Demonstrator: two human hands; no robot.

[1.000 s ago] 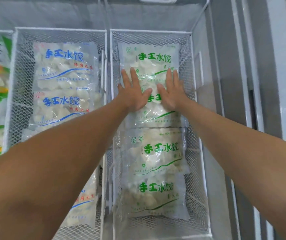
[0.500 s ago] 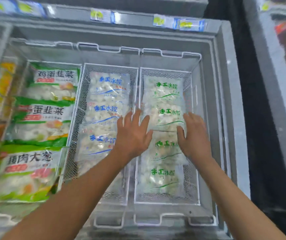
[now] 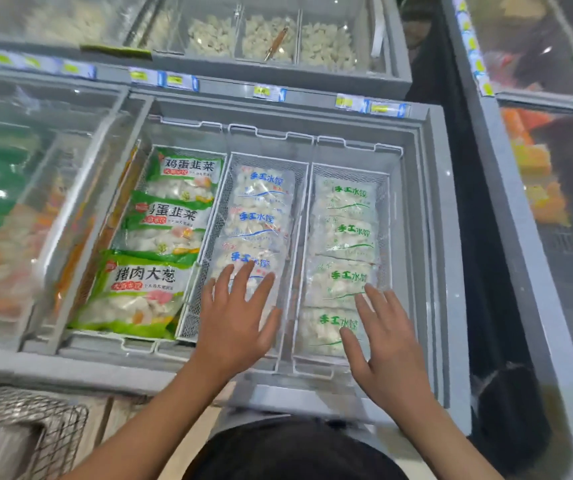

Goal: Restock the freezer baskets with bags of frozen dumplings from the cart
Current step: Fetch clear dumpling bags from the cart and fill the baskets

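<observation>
Premises: a shop aisle of grey chest freezers; the open freezer (image 3: 430, 237) in front carries three wire baskets side by side, with a wire cart (image 3: 28, 420) at 8 o'clock.

Change noted: one second ago both hands lay flat on the green-lettered dumpling bags deep in the right basket; they have since drawn back toward the near rim as the view pulled up and away. Left hand (image 3: 234, 327) now sits over the near end of the middle basket (image 3: 224, 188), right hand (image 3: 387, 344) over the near end of the right basket (image 3: 383, 174). Both are spread, fingers straight, holding nothing; contact with the bags cannot be confirmed.

Assessment: pressing-down appears finished; the next bag likely comes from the cart.

Condition of goods: green-lettered bags (image 3: 345, 237) lie flat, overlapping in a row at 1 o'clock, clear film, pale dumplings visible. Blue-lettered bags (image 3: 260, 216) at 12 o'clock likewise.
</observation>
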